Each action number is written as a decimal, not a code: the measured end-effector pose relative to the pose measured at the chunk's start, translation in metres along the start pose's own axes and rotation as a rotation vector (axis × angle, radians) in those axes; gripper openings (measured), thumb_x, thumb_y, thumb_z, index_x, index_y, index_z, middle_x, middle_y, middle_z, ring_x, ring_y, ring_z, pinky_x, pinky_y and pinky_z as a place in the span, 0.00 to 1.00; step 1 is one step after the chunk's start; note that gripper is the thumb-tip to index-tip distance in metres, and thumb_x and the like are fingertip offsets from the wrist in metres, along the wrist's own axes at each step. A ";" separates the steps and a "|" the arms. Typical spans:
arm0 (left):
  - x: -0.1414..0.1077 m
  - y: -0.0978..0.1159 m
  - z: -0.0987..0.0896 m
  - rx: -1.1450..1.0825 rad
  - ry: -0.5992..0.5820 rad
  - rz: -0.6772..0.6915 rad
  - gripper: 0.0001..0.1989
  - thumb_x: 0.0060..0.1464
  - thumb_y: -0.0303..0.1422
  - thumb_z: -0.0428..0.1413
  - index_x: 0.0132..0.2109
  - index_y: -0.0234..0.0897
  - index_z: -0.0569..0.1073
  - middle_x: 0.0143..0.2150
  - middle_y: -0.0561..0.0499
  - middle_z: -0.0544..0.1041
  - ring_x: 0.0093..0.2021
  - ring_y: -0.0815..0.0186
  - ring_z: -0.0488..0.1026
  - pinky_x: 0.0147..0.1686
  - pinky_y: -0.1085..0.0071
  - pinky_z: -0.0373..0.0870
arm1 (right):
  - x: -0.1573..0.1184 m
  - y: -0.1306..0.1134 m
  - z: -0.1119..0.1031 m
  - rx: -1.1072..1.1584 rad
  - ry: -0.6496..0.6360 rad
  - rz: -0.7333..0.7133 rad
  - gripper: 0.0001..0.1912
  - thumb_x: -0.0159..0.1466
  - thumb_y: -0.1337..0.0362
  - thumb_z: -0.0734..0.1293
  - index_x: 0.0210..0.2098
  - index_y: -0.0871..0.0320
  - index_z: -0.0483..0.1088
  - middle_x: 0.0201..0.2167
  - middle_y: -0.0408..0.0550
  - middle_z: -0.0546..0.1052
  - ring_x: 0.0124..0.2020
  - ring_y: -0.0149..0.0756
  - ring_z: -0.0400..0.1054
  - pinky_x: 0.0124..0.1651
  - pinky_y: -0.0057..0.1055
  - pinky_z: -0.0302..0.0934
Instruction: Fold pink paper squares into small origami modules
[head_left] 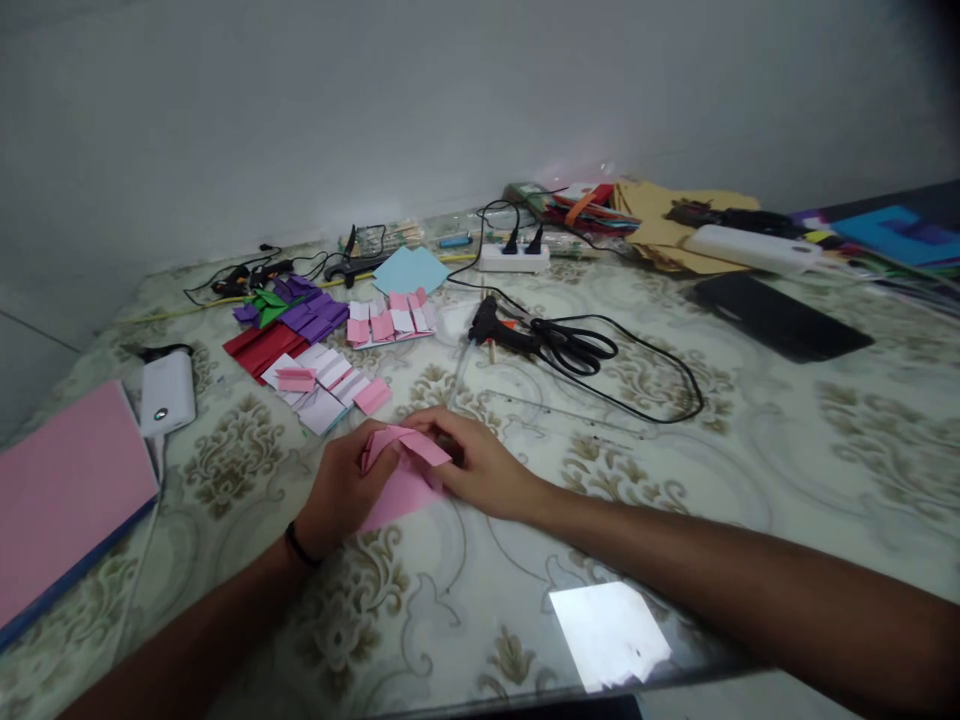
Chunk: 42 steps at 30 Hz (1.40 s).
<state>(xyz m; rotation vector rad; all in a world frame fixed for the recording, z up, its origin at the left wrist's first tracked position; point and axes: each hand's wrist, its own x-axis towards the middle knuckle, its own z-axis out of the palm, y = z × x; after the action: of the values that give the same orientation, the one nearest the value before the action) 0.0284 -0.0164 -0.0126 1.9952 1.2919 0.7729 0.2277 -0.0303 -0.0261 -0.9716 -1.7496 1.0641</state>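
A pink sheet of paper [403, 492] is held between both hands near the middle of the patterned table, its upper part bent over in a fold. My left hand [346, 487] grips its left side, the thumb lying on the paper. On the right side my right hand [466, 458] pinches the folded edge, some fingers hidden behind the sheet. Just beyond the hands lie folded white and pink paper pieces [327, 385], beside red [264, 348] and purple [315, 315] ones.
A black glue gun [495, 328] with a coiled cable lies beyond my right hand, near a white power strip [514, 258]. Far left are a pink stack [71, 500] and a white power bank [167, 390]. A black flat object [784, 318] lies at right.
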 end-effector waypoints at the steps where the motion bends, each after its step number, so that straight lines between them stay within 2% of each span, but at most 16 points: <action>1: 0.001 -0.001 0.000 -0.006 0.035 -0.025 0.08 0.61 0.35 0.54 0.42 0.36 0.76 0.34 0.53 0.78 0.35 0.66 0.73 0.37 0.72 0.67 | 0.000 0.000 0.000 -0.001 -0.007 0.002 0.18 0.63 0.69 0.65 0.53 0.57 0.67 0.41 0.47 0.77 0.39 0.34 0.71 0.40 0.29 0.64; 4: 0.004 -0.002 -0.001 -0.036 0.117 -0.084 0.09 0.60 0.36 0.54 0.37 0.36 0.75 0.31 0.54 0.74 0.33 0.66 0.69 0.34 0.72 0.65 | -0.001 0.001 0.001 0.017 -0.014 0.008 0.24 0.64 0.66 0.65 0.59 0.56 0.62 0.45 0.49 0.75 0.40 0.35 0.70 0.39 0.29 0.64; 7: 0.006 -0.003 -0.002 -0.074 0.137 -0.058 0.08 0.60 0.36 0.55 0.36 0.36 0.73 0.33 0.53 0.74 0.35 0.66 0.70 0.37 0.72 0.66 | -0.001 0.002 0.002 0.024 -0.018 0.010 0.23 0.64 0.67 0.65 0.58 0.56 0.62 0.44 0.49 0.75 0.39 0.34 0.70 0.38 0.30 0.64; 11: 0.007 -0.003 -0.002 -0.094 0.101 -0.042 0.08 0.59 0.34 0.55 0.43 0.37 0.76 0.41 0.50 0.78 0.43 0.62 0.74 0.46 0.69 0.68 | 0.000 0.000 0.002 0.032 -0.040 0.037 0.19 0.63 0.72 0.63 0.53 0.56 0.65 0.36 0.43 0.75 0.32 0.31 0.68 0.36 0.28 0.62; 14: 0.006 -0.004 -0.003 -0.080 0.087 -0.033 0.11 0.58 0.33 0.55 0.48 0.38 0.75 0.46 0.49 0.79 0.48 0.61 0.74 0.50 0.67 0.68 | 0.000 -0.001 0.001 0.030 -0.039 0.054 0.16 0.65 0.71 0.61 0.52 0.56 0.66 0.32 0.41 0.73 0.30 0.30 0.67 0.34 0.27 0.60; 19: 0.006 -0.004 -0.002 -0.027 0.061 0.011 0.08 0.57 0.32 0.57 0.44 0.37 0.74 0.41 0.50 0.78 0.42 0.63 0.74 0.43 0.70 0.69 | -0.001 -0.002 0.001 0.021 -0.008 0.049 0.10 0.68 0.67 0.62 0.49 0.58 0.68 0.28 0.40 0.71 0.27 0.28 0.65 0.32 0.26 0.58; 27: 0.006 -0.009 0.000 0.001 0.047 -0.049 0.09 0.54 0.35 0.60 0.43 0.38 0.76 0.39 0.49 0.80 0.40 0.62 0.76 0.39 0.69 0.69 | -0.001 -0.003 0.001 0.045 0.017 0.043 0.11 0.64 0.68 0.66 0.46 0.57 0.69 0.30 0.40 0.71 0.29 0.29 0.64 0.32 0.24 0.59; 32: 0.005 -0.008 0.002 -0.049 0.087 -0.034 0.06 0.56 0.34 0.58 0.41 0.38 0.73 0.36 0.52 0.77 0.37 0.64 0.74 0.37 0.72 0.68 | 0.001 -0.001 0.001 0.026 0.012 0.055 0.13 0.62 0.69 0.66 0.47 0.57 0.69 0.33 0.43 0.73 0.32 0.30 0.65 0.35 0.26 0.61; 36: 0.003 -0.005 0.003 -0.084 0.133 -0.019 0.04 0.57 0.32 0.56 0.40 0.39 0.69 0.34 0.53 0.76 0.36 0.66 0.74 0.36 0.73 0.68 | 0.002 0.002 0.001 -0.007 0.030 0.049 0.09 0.63 0.67 0.66 0.44 0.58 0.70 0.35 0.45 0.74 0.35 0.32 0.67 0.38 0.28 0.61; 42: 0.002 -0.001 0.003 -0.058 0.094 0.003 0.06 0.57 0.29 0.53 0.43 0.39 0.66 0.36 0.52 0.76 0.36 0.65 0.75 0.34 0.73 0.69 | 0.004 0.006 -0.001 -0.023 0.019 0.046 0.04 0.64 0.67 0.65 0.38 0.58 0.71 0.34 0.44 0.73 0.35 0.33 0.66 0.38 0.29 0.59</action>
<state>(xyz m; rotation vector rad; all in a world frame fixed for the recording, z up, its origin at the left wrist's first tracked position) 0.0303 -0.0149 -0.0151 1.9356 1.3055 0.9052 0.2287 -0.0246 -0.0306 -1.0383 -1.7349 1.0623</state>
